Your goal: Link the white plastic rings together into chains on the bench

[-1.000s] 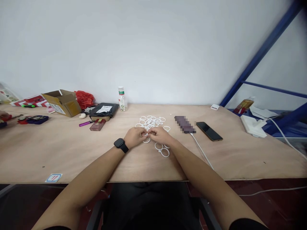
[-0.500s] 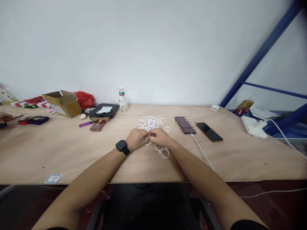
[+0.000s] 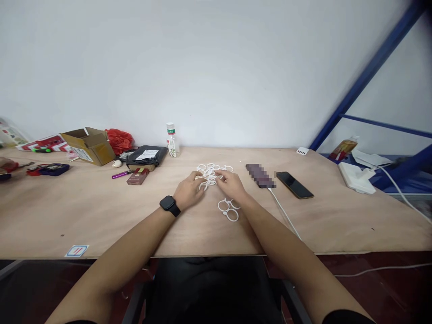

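Observation:
A pile of white plastic rings (image 3: 211,170), each with a small nub, lies on the table in front of me. My left hand (image 3: 189,191) is at the pile's left front edge, fingers apart, with white rings right at its fingertips. Across from it, my right hand (image 3: 232,185) touches the pile's right side with thumb and forefinger parted. Whether either hand has hold of a ring is hard to see. Nearer to me, by my right wrist, are a few separate rings (image 3: 232,215), one partly hidden by that wrist. A black watch (image 3: 169,205) is on my left wrist.
On the right lie a blurred-out phone (image 3: 259,175) on a white cable, a dark phone (image 3: 294,185) and a white power strip (image 3: 357,178). Leftward are a bottle (image 3: 172,141), a dark red box (image 3: 138,176), a black parcel (image 3: 147,155) and an open carton (image 3: 89,146).
My hands were together over a ring in front of the pile. They have now moved apart and forward to either side of the pile, fingers loosened.

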A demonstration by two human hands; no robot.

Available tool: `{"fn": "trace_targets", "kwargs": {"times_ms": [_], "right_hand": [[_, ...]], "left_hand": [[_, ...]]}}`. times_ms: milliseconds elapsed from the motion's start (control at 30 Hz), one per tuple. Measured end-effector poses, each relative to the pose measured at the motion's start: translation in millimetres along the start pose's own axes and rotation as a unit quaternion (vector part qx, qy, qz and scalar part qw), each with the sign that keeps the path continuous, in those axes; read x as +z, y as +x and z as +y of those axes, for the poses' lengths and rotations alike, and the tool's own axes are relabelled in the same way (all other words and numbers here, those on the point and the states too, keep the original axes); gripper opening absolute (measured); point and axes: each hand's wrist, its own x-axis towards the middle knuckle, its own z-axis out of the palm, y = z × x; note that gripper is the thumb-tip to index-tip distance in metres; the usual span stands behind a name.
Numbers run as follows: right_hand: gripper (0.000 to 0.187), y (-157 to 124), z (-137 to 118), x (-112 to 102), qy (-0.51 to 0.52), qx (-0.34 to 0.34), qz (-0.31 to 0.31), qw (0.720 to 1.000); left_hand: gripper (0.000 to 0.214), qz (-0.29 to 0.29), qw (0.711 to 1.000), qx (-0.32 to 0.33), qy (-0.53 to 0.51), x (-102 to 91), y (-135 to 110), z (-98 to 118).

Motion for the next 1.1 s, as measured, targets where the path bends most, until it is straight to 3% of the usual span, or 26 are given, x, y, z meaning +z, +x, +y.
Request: {"fn": "trace_targets", "kwargs": {"times_ms": [133,300,533,700,900,1000,1100], "right_hand": [[0.028,1,3,0,0.011,0.012,0.019,1.0],[0.027,0,0,-2,0.002,-0.008,-0.001,1.0],[0.021,-1,0,-3,-0.021,-0.015,-0.101,0.995],[0.026,-5,-5,0,0.025,-0.041,-0.197,0.979],[0.016,-9,-9,6,0.06,-0.019,-0.212,0.975],[0.021,-9,-7,8,0.089,0.0,-0.208,0.974],[0.026,-9,-4,9,0.085,0.01,-0.191,0.978]], "left_hand": [[0.029,-0.121,0.982,0.129,-0.073,2.5,-3,21],[0.02,-0.197,0.966,0.144,-0.09,10.2,-4,33],[0.008,-0.165,0.981,0.065,-0.076,4.6,0,1],[0.009,-0.114,0.991,0.044,-0.056,2.5,2,-6],[0.009,-0.11,0.993,0.016,-0.024,7.5,2,2],[0.016,-0.107,0.994,-0.039,-0.005,8.4,2,3],[0.015,-0.125,0.991,-0.051,0.012,8.7,2,1]]}}
